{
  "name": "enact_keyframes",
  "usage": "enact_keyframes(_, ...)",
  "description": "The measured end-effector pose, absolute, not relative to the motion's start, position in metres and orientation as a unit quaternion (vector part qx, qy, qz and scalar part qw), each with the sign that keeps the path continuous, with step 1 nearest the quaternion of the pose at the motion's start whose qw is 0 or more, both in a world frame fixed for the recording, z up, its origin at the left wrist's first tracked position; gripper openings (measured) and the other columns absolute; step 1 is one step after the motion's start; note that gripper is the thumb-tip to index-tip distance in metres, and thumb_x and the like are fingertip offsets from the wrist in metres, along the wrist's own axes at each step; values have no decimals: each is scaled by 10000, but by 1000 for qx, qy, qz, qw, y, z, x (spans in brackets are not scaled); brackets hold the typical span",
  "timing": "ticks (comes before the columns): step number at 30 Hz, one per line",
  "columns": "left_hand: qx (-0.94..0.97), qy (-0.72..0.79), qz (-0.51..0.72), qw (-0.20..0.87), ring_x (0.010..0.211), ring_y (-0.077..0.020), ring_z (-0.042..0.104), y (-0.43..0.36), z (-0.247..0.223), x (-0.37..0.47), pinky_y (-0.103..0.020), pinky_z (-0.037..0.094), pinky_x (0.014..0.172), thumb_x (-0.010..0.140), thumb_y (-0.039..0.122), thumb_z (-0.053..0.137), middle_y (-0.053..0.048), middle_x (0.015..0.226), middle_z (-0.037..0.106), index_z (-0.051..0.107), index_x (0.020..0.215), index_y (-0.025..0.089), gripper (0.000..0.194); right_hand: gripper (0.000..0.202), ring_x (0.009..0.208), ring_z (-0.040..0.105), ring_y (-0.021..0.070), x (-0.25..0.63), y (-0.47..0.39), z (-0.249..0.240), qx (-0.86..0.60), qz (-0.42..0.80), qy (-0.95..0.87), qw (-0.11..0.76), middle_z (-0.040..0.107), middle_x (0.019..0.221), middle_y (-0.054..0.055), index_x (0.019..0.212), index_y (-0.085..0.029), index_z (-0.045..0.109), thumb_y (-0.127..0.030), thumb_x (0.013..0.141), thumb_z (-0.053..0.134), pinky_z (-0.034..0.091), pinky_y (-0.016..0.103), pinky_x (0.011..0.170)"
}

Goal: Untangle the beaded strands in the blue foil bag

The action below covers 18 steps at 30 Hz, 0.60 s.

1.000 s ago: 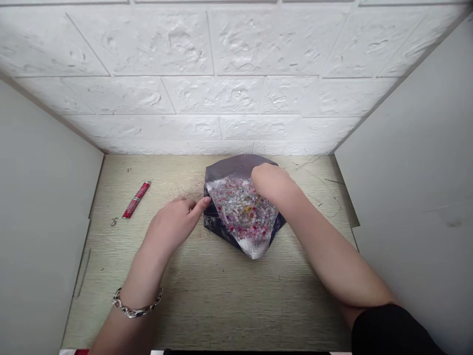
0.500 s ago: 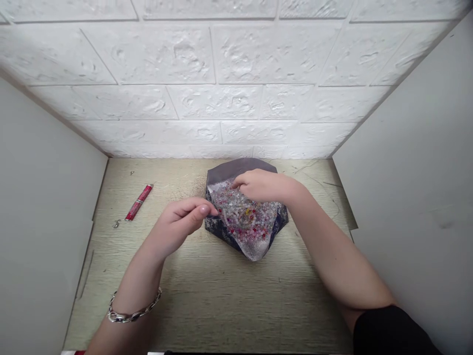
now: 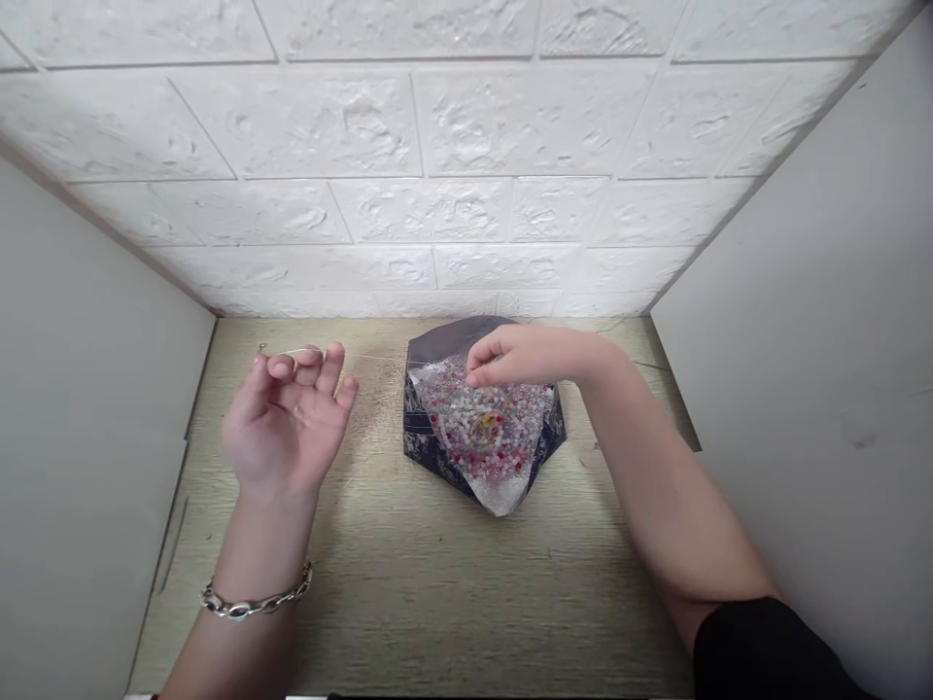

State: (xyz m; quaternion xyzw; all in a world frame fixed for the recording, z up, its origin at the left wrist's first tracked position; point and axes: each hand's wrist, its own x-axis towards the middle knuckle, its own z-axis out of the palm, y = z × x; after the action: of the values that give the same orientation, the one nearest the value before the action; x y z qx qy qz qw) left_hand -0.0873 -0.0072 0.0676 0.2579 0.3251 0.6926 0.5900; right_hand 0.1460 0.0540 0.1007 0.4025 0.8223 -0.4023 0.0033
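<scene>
While the left hand (image 3: 288, 423) is pinching thread (image 3: 297, 351), seemingly for tension, the right hand (image 3: 525, 354) is hovering over beads (image 3: 485, 433).
Its fingers are curling; whether they are pinching anything is unclear.

A thin pale thread (image 3: 386, 358) is stretching from the left hand (image 3: 292, 418) towards the heap of small glossy beads (image 3: 485, 423) in clear, white, pink, red and yellow. The beads are lying loose, spread over a silvery triangular cloth (image 3: 501, 494), its point facing the near edge of the table (image 3: 437, 603). Dark blue patterned fabric (image 3: 431, 449) with a plain grey-purple section is lying beneath, showing around the silvery cloth.
</scene>
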Motion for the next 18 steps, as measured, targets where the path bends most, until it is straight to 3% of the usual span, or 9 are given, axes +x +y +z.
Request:
enact_keyframes(7,272,317,645,639,656,-103,538,-5,61,-83,-243,483,572,730,251,507,2,669,543,468,474,180,268,242,622,490,94,150,45,117,500,-281,802,-168,589,679,3,764,-156,642,-308,772,454,340,228,579)
enact_keyframes(13,314,351,593,653,613,-97,537,-5,57,-76,-235,491,559,684,268,554,-12,723,558,552,540,168,176,230,756,589,95,148,26,137,470,-335,729,-368,618,802,28,878,-148,579,-289,855,398,442,219,668)
enact_keyframes(15,324,352,559,677,587,-96,547,-6,55,-72,-234,490,541,677,316,579,-14,762,585,599,611,173,158,210,792,614,95,146,17,144,433,-375,693,-437,625,833,11,889,-169,562,-292,862,394,468,220,705)
enact_keyframes(18,381,353,494,697,580,-88,570,-10,50,-62,-224,482,528,662,346,621,-30,986,605,631,897,223,266,178,816,635,100,141,6,149,376,-450,652,-481,640,823,-19,842,-192,560,-279,861,406,499,235,732)
